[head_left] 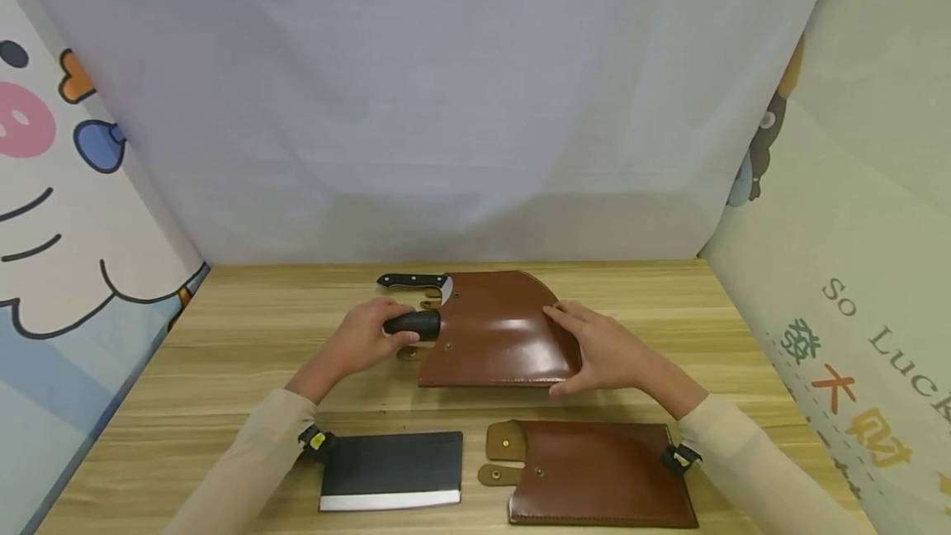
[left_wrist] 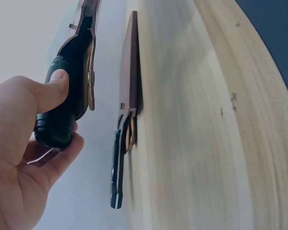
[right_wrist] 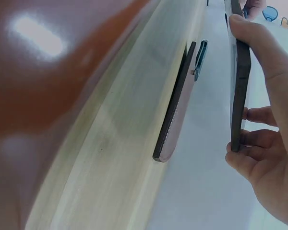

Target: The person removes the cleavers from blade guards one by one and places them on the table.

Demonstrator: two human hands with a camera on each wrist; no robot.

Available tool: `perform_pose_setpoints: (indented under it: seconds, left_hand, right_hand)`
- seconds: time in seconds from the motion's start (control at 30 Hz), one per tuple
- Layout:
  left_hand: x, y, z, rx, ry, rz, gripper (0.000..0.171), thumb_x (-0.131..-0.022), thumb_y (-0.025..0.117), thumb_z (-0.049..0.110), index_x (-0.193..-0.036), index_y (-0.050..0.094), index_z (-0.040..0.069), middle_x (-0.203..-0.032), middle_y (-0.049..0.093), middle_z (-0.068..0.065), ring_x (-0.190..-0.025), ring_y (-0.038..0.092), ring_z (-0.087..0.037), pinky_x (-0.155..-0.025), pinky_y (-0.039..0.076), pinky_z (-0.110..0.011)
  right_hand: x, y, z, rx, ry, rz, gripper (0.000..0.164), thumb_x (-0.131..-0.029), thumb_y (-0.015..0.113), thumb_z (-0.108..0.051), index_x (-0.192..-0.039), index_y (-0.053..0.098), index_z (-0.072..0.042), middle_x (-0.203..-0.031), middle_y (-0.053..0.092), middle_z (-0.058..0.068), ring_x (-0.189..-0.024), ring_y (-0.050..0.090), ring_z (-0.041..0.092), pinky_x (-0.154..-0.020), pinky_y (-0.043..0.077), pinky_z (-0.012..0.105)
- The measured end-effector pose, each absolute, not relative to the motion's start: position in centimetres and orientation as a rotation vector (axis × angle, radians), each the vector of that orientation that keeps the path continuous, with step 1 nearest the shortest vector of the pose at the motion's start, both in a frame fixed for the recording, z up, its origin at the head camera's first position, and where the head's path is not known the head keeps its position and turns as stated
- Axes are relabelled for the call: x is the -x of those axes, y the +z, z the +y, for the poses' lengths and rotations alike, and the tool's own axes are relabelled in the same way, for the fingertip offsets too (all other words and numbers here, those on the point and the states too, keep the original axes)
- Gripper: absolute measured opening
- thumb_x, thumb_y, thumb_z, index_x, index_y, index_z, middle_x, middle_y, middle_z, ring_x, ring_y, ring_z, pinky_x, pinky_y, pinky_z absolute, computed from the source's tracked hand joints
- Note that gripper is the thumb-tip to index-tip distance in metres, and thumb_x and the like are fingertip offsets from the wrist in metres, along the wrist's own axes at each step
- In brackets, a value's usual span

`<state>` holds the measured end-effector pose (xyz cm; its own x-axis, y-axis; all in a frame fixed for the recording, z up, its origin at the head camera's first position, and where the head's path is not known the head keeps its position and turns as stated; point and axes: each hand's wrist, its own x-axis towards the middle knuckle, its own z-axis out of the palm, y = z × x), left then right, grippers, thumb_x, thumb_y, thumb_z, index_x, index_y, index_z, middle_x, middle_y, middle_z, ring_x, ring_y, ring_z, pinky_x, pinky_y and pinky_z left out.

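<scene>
Lifted above the table is a cleaver in a brown leather sheath (head_left: 505, 349), its blade hidden inside. My left hand (head_left: 364, 341) grips the cleaver's thick black handle (head_left: 418, 324), thumb on one side and fingers on the other. At the sheath's far end, my right hand (head_left: 609, 351) holds its edge between thumb and fingers, as the right wrist view shows on the sheath edge (right_wrist: 241, 91). Just behind lies a second sheathed knife, its black riveted handle (head_left: 410, 280) pointing left; the left wrist view shows its sheath (left_wrist: 130, 67) flat on the table.
Near the front lies a dark rectangular cleaver blade (head_left: 390, 469) with a bright edge, close to my left forearm. Right of it is another brown sheath (head_left: 594, 473) with tan snap straps, partly under my right wrist. The wooden table (head_left: 253, 312) meets a pale cloth backdrop (head_left: 461, 106).
</scene>
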<state>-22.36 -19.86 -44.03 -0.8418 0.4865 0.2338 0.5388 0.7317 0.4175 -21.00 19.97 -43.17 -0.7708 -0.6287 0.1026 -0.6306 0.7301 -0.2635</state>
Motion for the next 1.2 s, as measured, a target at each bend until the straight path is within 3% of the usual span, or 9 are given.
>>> perform_pose_setpoints:
  seconds: [0.43, 0.77, 1.03, 1.2]
  left_hand:
    - [22.2, -43.8, -20.1, 0.872, -0.734, -2.762, 0.042, -0.091, 0.079, 0.027, -0.125, 0.071, 0.003, -0.107, 0.068, -0.011, -0.082, 0.059, -0.016, -0.069, 0.047, -0.036]
    - [22.1, -43.9, -20.7, 0.87, -0.747, -2.768, 0.04, -0.091, 0.08, 0.024, -0.124, 0.072, 0.003, -0.112, 0.074, -0.013, -0.093, 0.07, -0.025, -0.075, 0.054, -0.044]
    - [22.0, -44.0, -21.0, 0.876, -0.758, -2.788, 0.037, -0.092, 0.079, 0.025, -0.122, 0.073, 0.005, -0.109, 0.075, -0.011, -0.081, 0.065, -0.014, -0.07, 0.05, -0.036]
    - [21.8, -44.1, -21.2, 0.885, -0.783, -2.774, 0.038, -0.092, 0.079, 0.025, -0.123, 0.073, 0.004, -0.111, 0.075, -0.012, -0.082, 0.066, -0.015, -0.071, 0.051, -0.037]
  right_hand:
    - [20.6, -42.5, 20.1, -1.081, 0.491, -2.877, 0.117, -0.064, 0.091, -0.059, -0.154, 0.043, -0.002, -0.154, 0.043, 0.026, -0.141, 0.043, 0.046, -0.107, 0.044, 0.058]
    - [20.5, -43.0, 20.7, -1.104, 0.515, -2.865, 0.117, -0.064, 0.091, -0.059, -0.154, 0.043, -0.002, -0.154, 0.043, 0.025, -0.142, 0.043, 0.044, -0.107, 0.044, 0.057]
    - [20.2, -43.2, 21.0, -1.112, 0.521, -2.857, 0.117, -0.065, 0.089, -0.063, -0.154, 0.043, -0.002, -0.153, 0.044, 0.026, -0.139, 0.047, 0.044, -0.106, 0.045, 0.057]
    - [20.0, -43.1, 21.2, -1.117, 0.532, -2.856, 0.116, -0.066, 0.089, -0.062, -0.154, 0.043, -0.002, -0.154, 0.043, 0.027, -0.139, 0.046, 0.046, -0.106, 0.045, 0.058]
